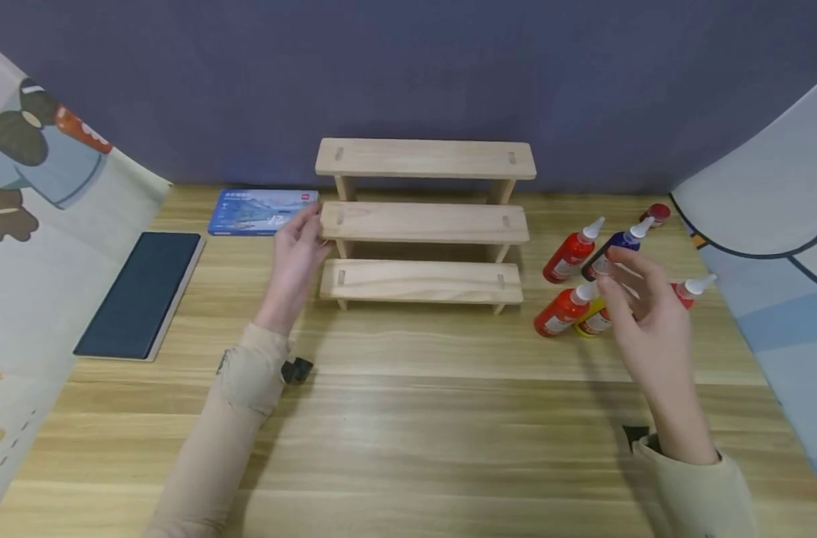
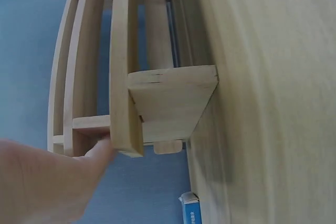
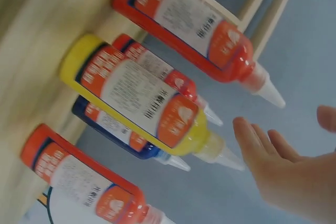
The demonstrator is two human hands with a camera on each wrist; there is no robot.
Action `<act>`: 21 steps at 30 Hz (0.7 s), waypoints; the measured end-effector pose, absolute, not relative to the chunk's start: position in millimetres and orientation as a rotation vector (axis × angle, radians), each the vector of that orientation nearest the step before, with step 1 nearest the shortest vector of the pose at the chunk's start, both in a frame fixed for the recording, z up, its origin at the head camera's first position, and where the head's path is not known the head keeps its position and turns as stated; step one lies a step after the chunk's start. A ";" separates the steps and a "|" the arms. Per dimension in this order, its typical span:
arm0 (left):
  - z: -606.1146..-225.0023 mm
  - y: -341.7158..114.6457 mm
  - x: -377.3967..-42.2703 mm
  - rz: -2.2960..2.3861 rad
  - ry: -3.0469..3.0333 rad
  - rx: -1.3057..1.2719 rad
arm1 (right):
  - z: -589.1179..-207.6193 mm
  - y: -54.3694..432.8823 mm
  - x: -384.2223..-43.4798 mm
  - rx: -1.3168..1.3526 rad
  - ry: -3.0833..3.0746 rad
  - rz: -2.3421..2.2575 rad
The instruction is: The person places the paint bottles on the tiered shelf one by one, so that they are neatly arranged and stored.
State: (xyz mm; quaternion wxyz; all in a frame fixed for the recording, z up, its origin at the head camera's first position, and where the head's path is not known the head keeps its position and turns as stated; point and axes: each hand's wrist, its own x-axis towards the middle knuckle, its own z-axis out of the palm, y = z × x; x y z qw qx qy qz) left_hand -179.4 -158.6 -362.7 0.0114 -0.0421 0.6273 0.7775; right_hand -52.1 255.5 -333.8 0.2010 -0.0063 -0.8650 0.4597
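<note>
A three-tier wooden step shelf (image 1: 421,222) stands against the blue backdrop. My left hand (image 1: 299,250) holds the left end of its middle board. In the left wrist view the thumb (image 2: 100,156) bends against that board, and the other fingers are hidden. On the right, my right hand (image 1: 653,321) hovers over several paint bottles with white nozzles, its fingers spread slightly and touching none. The yellow bottle (image 3: 147,100) stands nearest to it, among a dark blue bottle (image 3: 113,129), a front red bottle (image 3: 184,30), a rear red bottle (image 1: 569,258) and a right-hand red bottle (image 3: 79,177).
A flat blue box (image 1: 260,211) lies left of the shelf. Farther left lies a dark-covered book-like slab (image 1: 139,295). A small round red object (image 1: 657,214) sits behind the bottles. Printed cloth walls (image 1: 771,224) border the wooden tabletop (image 1: 408,418).
</note>
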 end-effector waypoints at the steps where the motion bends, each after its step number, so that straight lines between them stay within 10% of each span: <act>1: -363.7 -158.2 -179.5 2.417 1.962 -0.132 | -335.9 255.5 -51.2 -0.020 -2.447 1.282; 21: -374.8 -157.7 -179.4 2.411 2.017 -0.047 | -372.0 258.6 -51.9 0.075 -2.761 1.062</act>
